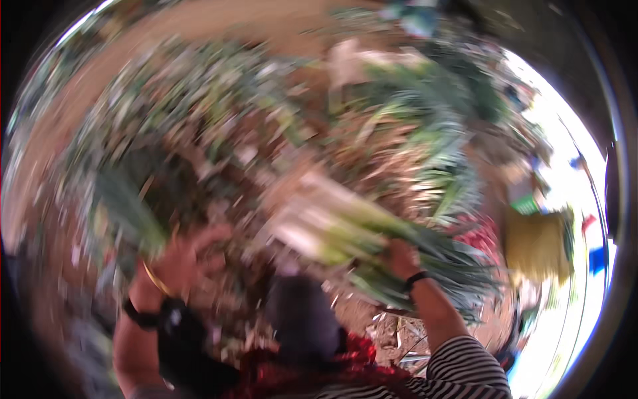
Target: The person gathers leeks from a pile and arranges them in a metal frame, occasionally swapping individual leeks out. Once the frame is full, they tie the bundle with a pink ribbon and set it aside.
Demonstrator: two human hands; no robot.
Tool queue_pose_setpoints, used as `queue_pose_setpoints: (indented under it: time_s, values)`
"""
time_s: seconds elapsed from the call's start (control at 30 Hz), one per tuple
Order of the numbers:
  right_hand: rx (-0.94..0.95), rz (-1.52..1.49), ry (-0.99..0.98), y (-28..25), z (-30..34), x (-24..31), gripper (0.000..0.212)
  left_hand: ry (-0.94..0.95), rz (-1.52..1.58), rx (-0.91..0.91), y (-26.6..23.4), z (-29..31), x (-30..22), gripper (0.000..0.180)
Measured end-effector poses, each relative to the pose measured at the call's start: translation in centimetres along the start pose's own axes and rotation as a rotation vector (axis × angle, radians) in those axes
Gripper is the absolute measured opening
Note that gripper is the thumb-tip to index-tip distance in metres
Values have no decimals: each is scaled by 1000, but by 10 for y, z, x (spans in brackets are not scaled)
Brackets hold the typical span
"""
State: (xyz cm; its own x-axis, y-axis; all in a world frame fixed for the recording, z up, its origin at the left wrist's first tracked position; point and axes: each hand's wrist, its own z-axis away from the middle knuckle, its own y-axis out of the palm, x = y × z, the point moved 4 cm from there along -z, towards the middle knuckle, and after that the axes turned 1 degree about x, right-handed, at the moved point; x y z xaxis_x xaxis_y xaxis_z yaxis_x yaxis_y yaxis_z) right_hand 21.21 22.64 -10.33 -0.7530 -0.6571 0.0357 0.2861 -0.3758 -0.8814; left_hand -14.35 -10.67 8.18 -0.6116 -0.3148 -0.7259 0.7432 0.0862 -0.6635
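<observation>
A bunch of leeks (325, 219) lies slantwise in front of me, white shanks to the left and dark green leaves to the right. My right hand (401, 258) is closed round the green part of this bunch; a dark band circles its wrist. On the left, my left hand (186, 261) is blurred by motion, its fingers apart and apparently holding nothing. It wears a yellow bangle (156, 278) and a black wristband (141, 316). Just beyond this hand is a broad green leaf (129, 206); whether they touch is not clear.
A heap of leafy trimmings (199, 93) covers the ground at the far left. More leeks (412, 139) are piled beyond the bunch. A red mesh-like heap (478, 236) and a yellow sack (539, 246) are at the right. A dark grey rounded shape (302, 319) sits nearest me.
</observation>
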Motion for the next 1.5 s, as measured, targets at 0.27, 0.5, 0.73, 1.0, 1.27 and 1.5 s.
queue_pose_setpoints:
  time_s: [0.27,0.5,0.73,1.0,1.27,1.5]
  values:
    - [-629,-186,-352,-71,75,57,36,-700,-493,-948,-47,443,239,32]
    - [-545,-7,-588,-112,127,184,27,-1622,100,-1137,292,606,336,45]
    - [-469,89,-750,-107,142,263,18,-1535,-341,-1622,272,492,315,63]
    - [-417,148,-730,-98,144,239,15,-1513,676,-1859,262,509,360,49]
    - [-250,38,-709,-85,155,241,13,-1659,258,-1535,252,469,367,46]
    - [-157,-51,-728,-74,159,229,14,-1826,502,-1632,225,470,347,35]
